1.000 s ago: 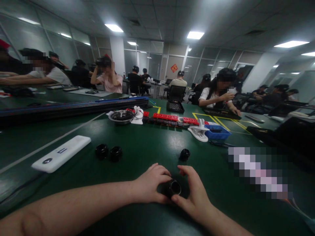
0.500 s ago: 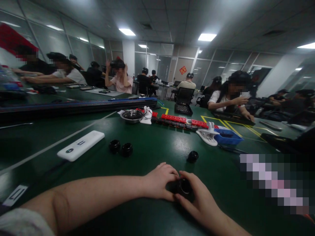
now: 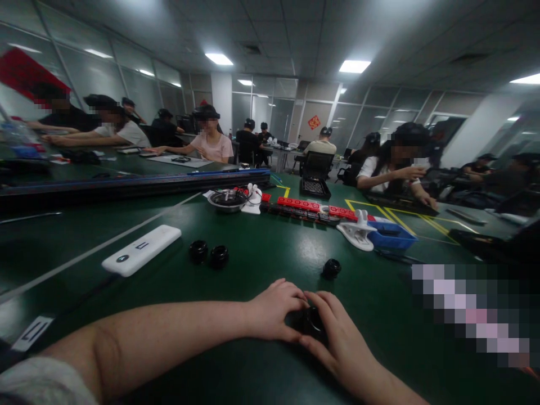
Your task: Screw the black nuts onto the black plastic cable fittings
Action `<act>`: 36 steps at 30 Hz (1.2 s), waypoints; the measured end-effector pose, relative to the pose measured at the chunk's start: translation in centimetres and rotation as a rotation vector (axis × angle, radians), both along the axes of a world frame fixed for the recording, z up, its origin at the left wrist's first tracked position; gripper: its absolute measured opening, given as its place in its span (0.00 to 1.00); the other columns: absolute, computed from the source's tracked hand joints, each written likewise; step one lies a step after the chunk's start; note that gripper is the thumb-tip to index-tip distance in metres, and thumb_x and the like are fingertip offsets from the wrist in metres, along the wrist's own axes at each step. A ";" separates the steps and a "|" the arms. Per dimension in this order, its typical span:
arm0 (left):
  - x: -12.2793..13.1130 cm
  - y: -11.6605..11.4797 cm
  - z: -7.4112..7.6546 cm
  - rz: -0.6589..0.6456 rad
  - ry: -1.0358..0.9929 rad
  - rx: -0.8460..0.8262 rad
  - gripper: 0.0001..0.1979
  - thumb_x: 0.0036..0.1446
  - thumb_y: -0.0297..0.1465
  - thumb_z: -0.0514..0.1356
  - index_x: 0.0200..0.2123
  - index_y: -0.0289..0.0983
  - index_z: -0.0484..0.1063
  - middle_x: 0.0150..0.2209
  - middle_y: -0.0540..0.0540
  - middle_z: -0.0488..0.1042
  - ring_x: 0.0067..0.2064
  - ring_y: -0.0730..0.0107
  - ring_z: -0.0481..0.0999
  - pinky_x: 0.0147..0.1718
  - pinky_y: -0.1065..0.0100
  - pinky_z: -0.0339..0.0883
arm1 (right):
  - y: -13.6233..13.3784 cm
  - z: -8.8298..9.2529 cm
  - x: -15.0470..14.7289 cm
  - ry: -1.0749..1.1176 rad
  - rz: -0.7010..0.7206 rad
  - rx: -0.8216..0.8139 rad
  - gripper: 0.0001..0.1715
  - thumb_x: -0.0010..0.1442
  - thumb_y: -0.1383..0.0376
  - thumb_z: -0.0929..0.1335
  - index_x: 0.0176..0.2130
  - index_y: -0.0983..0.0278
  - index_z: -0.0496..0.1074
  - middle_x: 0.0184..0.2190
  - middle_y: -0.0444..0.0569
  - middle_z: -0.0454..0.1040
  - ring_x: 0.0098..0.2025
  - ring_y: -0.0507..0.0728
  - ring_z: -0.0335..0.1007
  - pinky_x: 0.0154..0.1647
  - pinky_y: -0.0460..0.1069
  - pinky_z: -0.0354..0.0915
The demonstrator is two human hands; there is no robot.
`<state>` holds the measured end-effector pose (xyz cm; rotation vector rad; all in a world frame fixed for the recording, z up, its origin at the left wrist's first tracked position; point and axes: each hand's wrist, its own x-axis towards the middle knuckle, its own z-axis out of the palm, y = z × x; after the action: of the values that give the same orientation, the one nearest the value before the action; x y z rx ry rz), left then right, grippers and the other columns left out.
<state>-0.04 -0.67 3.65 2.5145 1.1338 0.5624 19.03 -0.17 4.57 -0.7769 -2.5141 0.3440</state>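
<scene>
A black, glossy round part with a ring-like end sits low over the table between my two hands. From its left side my left hand grips it, fingers curled over the top and thumb below. My right hand closes on its right side, with the thumb beneath and the fingers bent over. Part of the piece is hidden by my fingers. A similar single black round part stands just beyond my right hand. Two more black round parts, a left one and a right one, stand farther left.
A white power bank with a cable lies at left. Farther back are a metal dish, red bricks, a white clamp and a blue bin. A long black bar crosses the table. Several people sit beyond.
My right-hand fingers have shifted slightly left, covering more of the round part. My left hand stays in place. A person across the table has lowered both hands from the head.
</scene>
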 end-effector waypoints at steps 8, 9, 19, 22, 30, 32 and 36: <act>0.1 0.0 0.3 0.003 -0.013 -0.005 0.22 0.43 0.43 0.65 0.40 0.38 0.70 0.44 0.45 0.69 0.47 0.59 0.65 0.53 0.55 0.50 | -0.3 0.5 0.5 0.119 0.152 -0.032 0.30 0.51 0.71 0.61 0.54 0.63 0.53 0.47 0.55 0.64 0.47 0.60 0.64 0.46 0.55 0.65; 0.1 -0.1 0.3 -0.001 -0.018 -0.007 0.23 0.44 0.44 0.64 0.42 0.38 0.70 0.45 0.45 0.68 0.47 0.59 0.65 0.53 0.56 0.50 | -0.3 0.4 0.5 0.140 0.130 0.006 0.31 0.51 0.70 0.62 0.54 0.64 0.52 0.48 0.56 0.64 0.48 0.61 0.63 0.47 0.56 0.65; 0.1 0.1 0.0 0.010 0.003 -0.003 0.24 0.43 0.42 0.65 0.44 0.38 0.68 0.44 0.45 0.68 0.48 0.57 0.65 0.54 0.54 0.48 | -0.2 0.3 0.1 0.151 0.099 -0.017 0.25 0.53 0.71 0.62 0.52 0.62 0.55 0.44 0.53 0.68 0.44 0.58 0.67 0.43 0.53 0.68; 0.1 0.0 0.1 0.003 -0.001 -0.001 0.25 0.44 0.45 0.63 0.43 0.37 0.69 0.45 0.44 0.68 0.48 0.57 0.65 0.54 0.54 0.49 | -0.4 0.6 0.2 0.119 0.142 0.017 0.30 0.52 0.70 0.62 0.55 0.63 0.52 0.49 0.56 0.64 0.50 0.61 0.63 0.49 0.56 0.64; 0.1 -0.1 0.1 -0.004 -0.014 -0.040 0.23 0.46 0.43 0.63 0.44 0.39 0.68 0.46 0.45 0.68 0.50 0.57 0.64 0.54 0.51 0.47 | 0.0 0.1 0.4 0.143 -0.055 0.033 0.28 0.51 0.65 0.67 0.50 0.64 0.57 0.42 0.55 0.69 0.42 0.61 0.69 0.40 0.56 0.68; 0.1 -0.1 0.1 0.002 -0.003 -0.041 0.24 0.45 0.42 0.64 0.46 0.40 0.67 0.46 0.45 0.68 0.50 0.57 0.64 0.54 0.52 0.47 | -0.2 0.2 0.4 0.169 -0.015 0.010 0.25 0.51 0.68 0.65 0.49 0.62 0.58 0.40 0.53 0.70 0.40 0.59 0.69 0.40 0.54 0.69; 0.2 0.0 0.3 0.002 0.002 -0.027 0.26 0.43 0.42 0.64 0.45 0.39 0.68 0.46 0.45 0.68 0.49 0.57 0.64 0.53 0.55 0.50 | -0.5 0.5 0.4 0.172 0.093 0.024 0.30 0.50 0.70 0.63 0.53 0.63 0.54 0.46 0.54 0.67 0.46 0.60 0.67 0.45 0.54 0.67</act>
<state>0.16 -0.66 3.95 2.4919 1.1371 0.5414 19.39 -0.67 5.06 -0.5952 -2.3922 0.3939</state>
